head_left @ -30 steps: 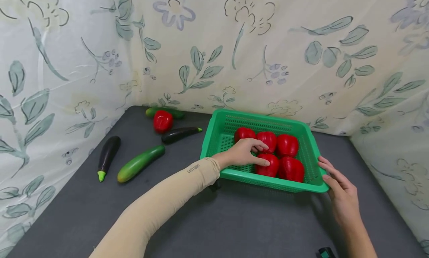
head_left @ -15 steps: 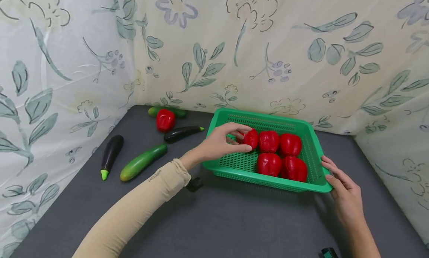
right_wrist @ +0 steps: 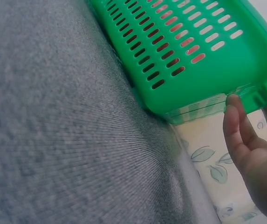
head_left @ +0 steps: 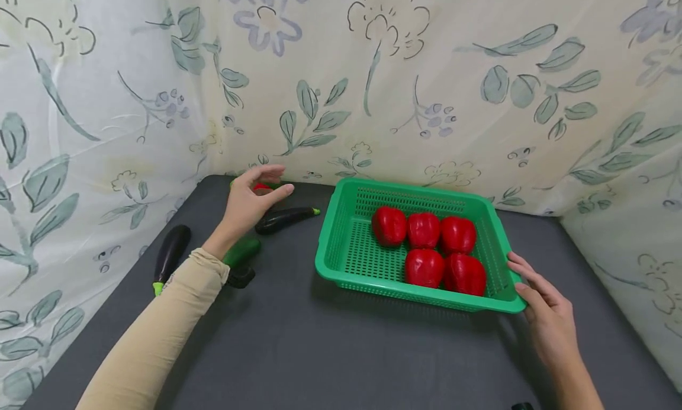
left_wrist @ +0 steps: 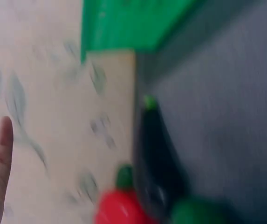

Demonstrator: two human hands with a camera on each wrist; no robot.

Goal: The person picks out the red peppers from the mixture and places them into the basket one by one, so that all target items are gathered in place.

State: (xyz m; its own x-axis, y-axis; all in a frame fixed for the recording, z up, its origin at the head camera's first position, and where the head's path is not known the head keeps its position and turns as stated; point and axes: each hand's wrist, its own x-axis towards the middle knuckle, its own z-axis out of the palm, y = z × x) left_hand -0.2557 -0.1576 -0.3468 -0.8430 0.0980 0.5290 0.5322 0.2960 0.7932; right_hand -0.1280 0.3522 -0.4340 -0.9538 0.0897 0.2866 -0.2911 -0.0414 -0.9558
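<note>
My left hand (head_left: pixel 250 203) is above the back left of the table, its fingers loosely spread with nothing between them. Partly hidden behind it is a red bell pepper (head_left: pixel 261 187), which shows blurred in the left wrist view (left_wrist: pixel 121 207). A dark eggplant (head_left: pixel 285 220) lies just right of that hand. Under the wrist, a green cucumber (head_left: pixel 243 251) is half covered. My right hand (head_left: pixel 551 315) holds the right rim of a green plastic basket (head_left: pixel 341 274), thumb and fingers pinching the edge. Several red bell peppers (head_left: pixel 424 268) sit grouped in the basket's middle and right.
Another eggplant (head_left: pixel 173 250) lies at the table's left edge, partly behind the sleeve. Floral cloth (head_left: pixel 319 61) hangs as walls behind and on both sides of the dark table (head_left: pixel 362 351). A small black object (head_left: pixel 522 406) shows at the bottom edge.
My left hand has drawn away from the peppers in the basket and moved left to the loose bell pepper. The right hand stays on the basket rim.
</note>
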